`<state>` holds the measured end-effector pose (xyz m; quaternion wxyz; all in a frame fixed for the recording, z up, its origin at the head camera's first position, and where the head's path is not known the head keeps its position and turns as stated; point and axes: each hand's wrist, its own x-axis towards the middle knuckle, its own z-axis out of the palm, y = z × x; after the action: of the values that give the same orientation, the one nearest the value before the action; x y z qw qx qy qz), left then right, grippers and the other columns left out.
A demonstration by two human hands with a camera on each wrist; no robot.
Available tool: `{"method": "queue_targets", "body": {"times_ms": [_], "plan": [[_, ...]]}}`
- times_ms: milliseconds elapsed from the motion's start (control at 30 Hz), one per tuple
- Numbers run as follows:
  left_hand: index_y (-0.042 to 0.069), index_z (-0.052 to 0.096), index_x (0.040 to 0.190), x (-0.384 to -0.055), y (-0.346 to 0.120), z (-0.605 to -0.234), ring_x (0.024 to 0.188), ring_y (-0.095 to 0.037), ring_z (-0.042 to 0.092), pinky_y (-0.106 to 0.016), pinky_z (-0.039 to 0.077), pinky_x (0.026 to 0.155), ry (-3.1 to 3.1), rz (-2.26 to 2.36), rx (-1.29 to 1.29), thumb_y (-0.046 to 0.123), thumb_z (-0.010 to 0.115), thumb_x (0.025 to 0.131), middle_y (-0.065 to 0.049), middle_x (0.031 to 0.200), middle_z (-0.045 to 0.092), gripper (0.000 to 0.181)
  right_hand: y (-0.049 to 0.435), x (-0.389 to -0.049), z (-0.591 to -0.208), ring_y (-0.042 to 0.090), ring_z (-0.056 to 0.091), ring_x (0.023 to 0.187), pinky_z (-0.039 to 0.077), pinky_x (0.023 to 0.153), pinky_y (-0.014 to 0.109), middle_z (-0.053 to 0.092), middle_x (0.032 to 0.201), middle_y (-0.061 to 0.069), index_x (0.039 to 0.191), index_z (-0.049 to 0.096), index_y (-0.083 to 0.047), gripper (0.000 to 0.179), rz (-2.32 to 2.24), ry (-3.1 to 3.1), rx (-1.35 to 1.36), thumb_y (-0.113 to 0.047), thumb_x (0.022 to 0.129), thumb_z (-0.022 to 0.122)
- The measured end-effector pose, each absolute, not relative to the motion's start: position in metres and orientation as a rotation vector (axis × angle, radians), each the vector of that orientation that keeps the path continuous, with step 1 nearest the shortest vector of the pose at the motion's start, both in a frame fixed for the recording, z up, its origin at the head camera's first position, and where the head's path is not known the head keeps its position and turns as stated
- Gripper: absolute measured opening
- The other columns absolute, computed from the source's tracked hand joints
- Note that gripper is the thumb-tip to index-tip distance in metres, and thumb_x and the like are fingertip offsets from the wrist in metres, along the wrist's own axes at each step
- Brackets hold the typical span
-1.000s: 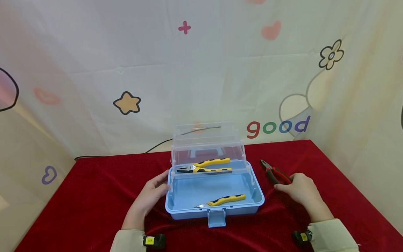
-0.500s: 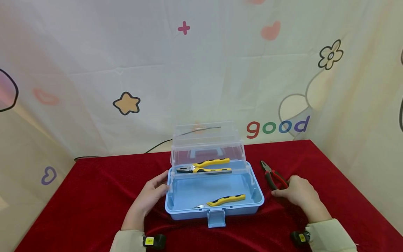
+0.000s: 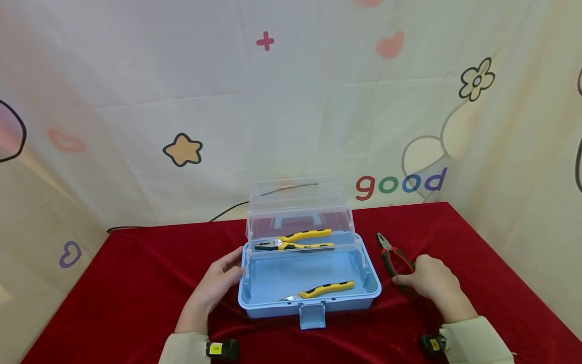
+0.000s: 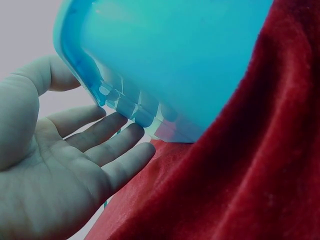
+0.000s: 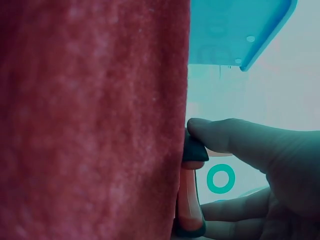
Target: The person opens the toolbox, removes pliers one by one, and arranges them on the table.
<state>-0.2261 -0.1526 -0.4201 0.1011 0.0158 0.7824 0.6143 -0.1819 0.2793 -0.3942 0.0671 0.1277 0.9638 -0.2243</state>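
A light blue toolbox (image 3: 300, 270) with its clear lid (image 3: 300, 202) raised sits mid-table. My left hand (image 3: 215, 283) rests at its left side; in the left wrist view the fairly straight fingers (image 4: 117, 145) touch the wall, the thumb at the rim. To the right of the toolbox, red-and-black pliers (image 3: 386, 251) lie on the cloth, nose pointing away, handles apart. My right hand (image 3: 432, 278) grips the handle ends (image 5: 192, 190) between thumb and fingers. Inside the toolbox are yellow-and-black pliers (image 3: 300, 240) at the back and a yellow-handled tool (image 3: 328, 288) along the front wall, partly hidden.
Dark red velvet cloth (image 3: 150, 283) covers the table. A printed curtain (image 3: 291, 111) hangs close behind it. One thin black cable (image 3: 232, 207) runs behind the toolbox. The front latch (image 3: 312, 316) hangs down toward the person.
The right hand has shifted slightly toward the person and left, with the red-and-black pliers turning to a steeper angle and their handles showing wider apart. Left hand and toolbox have stayed put.
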Motion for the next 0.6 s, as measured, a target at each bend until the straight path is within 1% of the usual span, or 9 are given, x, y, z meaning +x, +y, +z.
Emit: {"method": "queue_targets", "body": {"times_ms": [167, 400, 500, 600], "plan": [[0.019, 0.039, 0.145, -0.2261, -0.1527, -0.4209, 0.120, -0.030, 0.054, -0.044, 0.049, 0.097, 2.317, 1.813, 0.042, 0.013, 0.056, 0.086, -0.011, 0.144, 0.046, 0.061, 0.2805, -0.1819, -0.3933, 0.018, 0.046, 0.057, 0.036, 0.049, 0.027, 0.048, 0.060, 0.006, 0.072, 0.052, -0.005, 0.041, -0.678, 2.905, 0.377, -0.038, 0.069, 0.077], [0.017, 0.039, 0.145, -0.2256, -0.1529, -0.4210, 0.121, -0.031, 0.055, -0.045, 0.049, 0.096, 2.316, 1.824, 0.049, 0.012, 0.055, 0.086, -0.012, 0.144, 0.046, 0.061, 0.2810, -0.1810, -0.3910, 0.017, 0.045, 0.056, 0.034, 0.049, 0.027, 0.047, 0.056, 0.003, 0.069, 0.054, -0.006, 0.036, -0.697, 2.915, 0.355, -0.036, 0.073, 0.074], [0.017, 0.039, 0.145, -0.2257, -0.1527, -0.4207, 0.121, -0.032, 0.054, -0.045, 0.049, 0.096, 2.321, 1.819, 0.048, 0.013, 0.055, 0.086, -0.012, 0.144, 0.045, 0.061, 0.2819, -0.1813, -0.3895, 0.017, 0.046, 0.058, 0.035, 0.049, 0.027, 0.050, 0.058, 0.003, 0.073, 0.057, -0.005, 0.037, -0.692, 2.927, 0.333, -0.039, 0.075, 0.072], [0.017, 0.039, 0.145, -0.2260, -0.1525, -0.4206, 0.122, -0.032, 0.053, -0.045, 0.049, 0.096, 2.324, 1.816, 0.048, 0.013, 0.055, 0.086, -0.012, 0.145, 0.045, 0.061, 0.2832, -0.1822, -0.3882, 0.018, 0.049, 0.061, 0.038, 0.050, 0.029, 0.055, 0.063, 0.003, 0.081, 0.061, -0.002, 0.041, -0.686, 2.933, 0.311, -0.042, 0.077, 0.069]]}}
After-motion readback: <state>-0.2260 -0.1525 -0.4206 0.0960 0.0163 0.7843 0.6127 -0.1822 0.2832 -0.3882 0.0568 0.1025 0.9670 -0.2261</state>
